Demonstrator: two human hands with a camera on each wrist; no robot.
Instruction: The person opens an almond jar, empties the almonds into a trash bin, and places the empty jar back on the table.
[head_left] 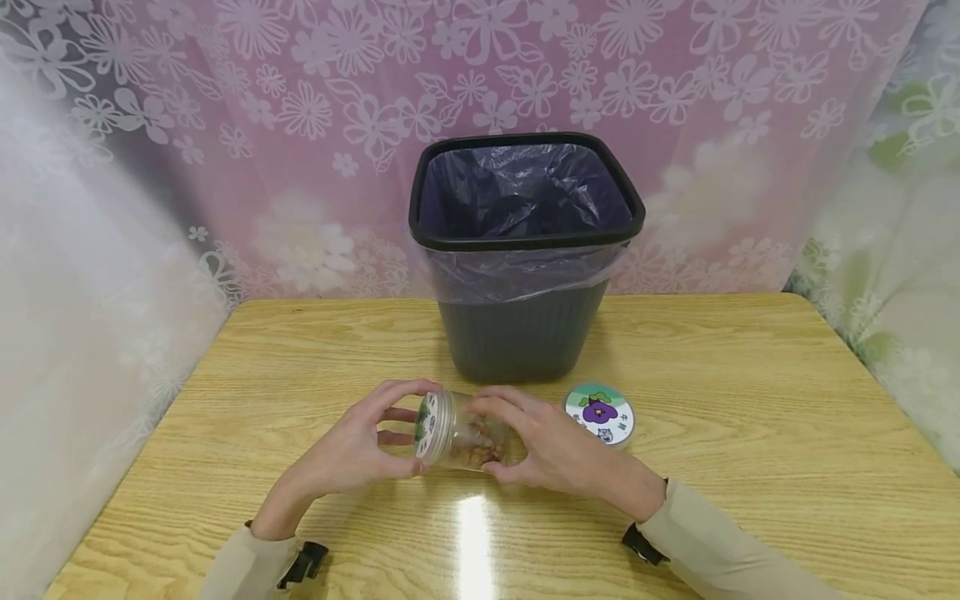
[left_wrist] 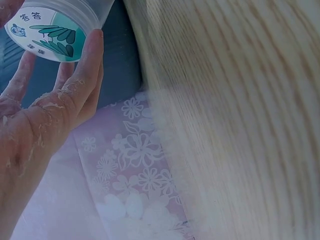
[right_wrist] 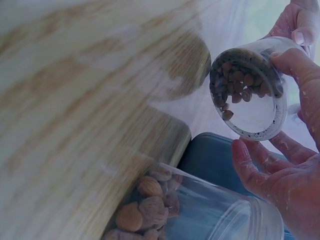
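Between both hands a clear jar (head_left: pixel 467 437) lies on its side above the table, its lid end toward the left. Small brown pieces inside have gathered along its lower wall; they also show through the jar's base (right_wrist: pixel 260 117) in the right wrist view. My left hand (head_left: pixel 367 433) grips the lid end, with fingers and thumb spread around the rim. A green leafy picture marks the lid (left_wrist: pixel 57 37) in the left wrist view. My right hand (head_left: pixel 558 446) holds the jar around its base end.
A second jar (head_left: pixel 598 412) with a purple-vegetable picture on its lid stands beyond the right wrist. Larger brown, nut-like pieces (right_wrist: pixel 150 210) fill part of it. A black bin (head_left: pixel 525 333) with a clear liner stands behind the hands on the wooden table (head_left: pixel 750 433).
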